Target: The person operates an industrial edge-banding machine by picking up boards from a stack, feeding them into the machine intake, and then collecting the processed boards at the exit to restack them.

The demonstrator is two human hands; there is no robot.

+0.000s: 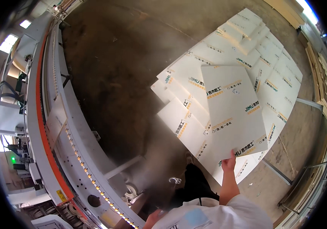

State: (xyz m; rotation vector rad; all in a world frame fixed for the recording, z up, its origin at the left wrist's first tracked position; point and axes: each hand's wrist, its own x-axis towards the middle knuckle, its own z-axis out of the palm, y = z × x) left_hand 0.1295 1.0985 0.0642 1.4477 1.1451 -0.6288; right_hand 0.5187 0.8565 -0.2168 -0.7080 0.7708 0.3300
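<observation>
My right hand [229,162] grips the near edge of a white laminated panel [234,110], with the thumb on top and the fingers under the edge. This panel lies at a slight slant on a spread stack of similar white panels [178,118], all printed with repeated marks. Close to my body at the lower edge, my left hand [152,219] is partly cut off, and its fingers are not clear enough to read. Beside it on the left runs a long machine bed [83,160] with a row of small rollers.
Another white panel [57,120] rests on the machine next to its orange strip [41,110]. Metal bars [278,171] stick out under the stack at right. Boards [320,76] lean along the right side. Brown concrete floor [106,49] lies between machine and stack.
</observation>
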